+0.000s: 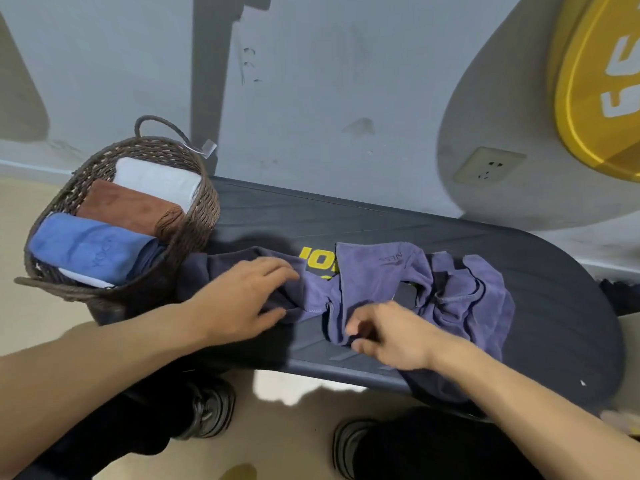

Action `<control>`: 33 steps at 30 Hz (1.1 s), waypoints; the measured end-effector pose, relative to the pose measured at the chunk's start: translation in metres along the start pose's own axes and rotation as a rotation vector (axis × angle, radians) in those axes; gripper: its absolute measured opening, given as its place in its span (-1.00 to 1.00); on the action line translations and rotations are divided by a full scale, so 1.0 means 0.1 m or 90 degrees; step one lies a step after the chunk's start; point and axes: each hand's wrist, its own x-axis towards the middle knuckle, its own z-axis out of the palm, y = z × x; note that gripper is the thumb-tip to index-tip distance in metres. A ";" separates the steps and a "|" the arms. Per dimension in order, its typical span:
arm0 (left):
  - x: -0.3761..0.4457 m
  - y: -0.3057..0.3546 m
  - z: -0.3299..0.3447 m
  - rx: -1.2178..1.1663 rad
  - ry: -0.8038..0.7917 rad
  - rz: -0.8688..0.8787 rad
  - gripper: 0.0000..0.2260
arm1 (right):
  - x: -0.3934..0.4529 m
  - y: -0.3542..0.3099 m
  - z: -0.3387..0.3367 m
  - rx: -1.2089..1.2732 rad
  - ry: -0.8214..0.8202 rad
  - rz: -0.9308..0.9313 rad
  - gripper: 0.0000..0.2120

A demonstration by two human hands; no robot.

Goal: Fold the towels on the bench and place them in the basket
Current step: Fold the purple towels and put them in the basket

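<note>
Purple towel (381,282) crumpled across worktop (540,271), beside basket (194,188). Left hand (242,296) laid flat on towel, fingers straight; right hand (391,337) pinching edge. Corners best found, cloth drawn flat before folding.

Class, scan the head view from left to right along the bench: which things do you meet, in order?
Woven basket holding folded towels → left hand → right hand → crumpled purple towel → bare end of the bench.
</note>
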 end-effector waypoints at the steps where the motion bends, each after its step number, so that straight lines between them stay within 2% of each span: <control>1: 0.02 0.03 0.06 -0.014 -0.020 0.019 -0.57 | 0.00 -0.01 0.08 -0.004 -0.044 -0.021 -0.71; 3: 0.06 0.07 0.22 -0.023 -0.066 0.032 -0.55 | 0.01 0.00 0.18 -0.028 -0.090 -0.040 -0.56; 4: 0.08 0.08 0.29 -0.018 -0.087 0.031 -0.52 | 0.01 0.00 0.19 -0.023 -0.076 -0.043 -0.55; 6: 0.15 0.06 0.41 0.020 -0.107 0.035 -0.48 | 0.02 0.01 0.16 0.026 0.001 -0.033 -0.59; 8: 0.24 0.02 0.47 0.076 -0.100 0.045 -0.49 | 0.05 0.05 0.10 0.002 0.075 -0.025 -0.53; 11: 0.40 0.02 0.50 0.100 -0.094 0.034 -0.67 | 0.08 0.17 0.02 -0.069 0.048 -0.007 -0.38; 14: 0.55 0.02 0.52 -0.002 -0.090 -0.053 -0.83 | 0.16 0.21 0.01 -0.078 0.012 0.046 -0.50; 16: 0.61 -0.01 0.49 -0.051 -0.108 -0.099 -0.87 | 0.24 0.21 0.01 -0.028 0.086 0.073 -0.62; 20: 0.64 -0.02 0.44 -0.076 -0.154 -0.132 -0.89 | 0.29 0.26 -0.03 0.077 0.269 0.132 -0.73; 22: 0.62 0.04 0.44 -0.096 -0.166 -0.156 -0.87 | 0.26 0.30 -0.10 0.157 0.361 0.167 -0.71; 25: 0.56 0.21 0.49 -0.166 -0.172 -0.182 -0.89 | 0.18 0.31 -0.24 0.290 0.551 0.171 -0.66; 27: 0.50 0.36 0.53 -0.229 -0.202 -0.175 -0.89 | 0.13 0.32 -0.35 0.373 0.611 0.171 -0.64; 29: 0.44 0.50 0.56 -0.302 -0.267 -0.172 -0.88 | 0.08 0.38 -0.42 0.369 0.559 0.224 -0.59; 31: 0.45 0.58 0.55 -0.335 -0.306 -0.188 -0.86 | 0.01 0.44 -0.46 0.230 0.387 0.308 -0.68; 33: 0.53 0.58 0.48 -0.304 -0.257 -0.211 -0.86 | -0.03 0.49 -0.40 0.052 0.236 0.359 -0.66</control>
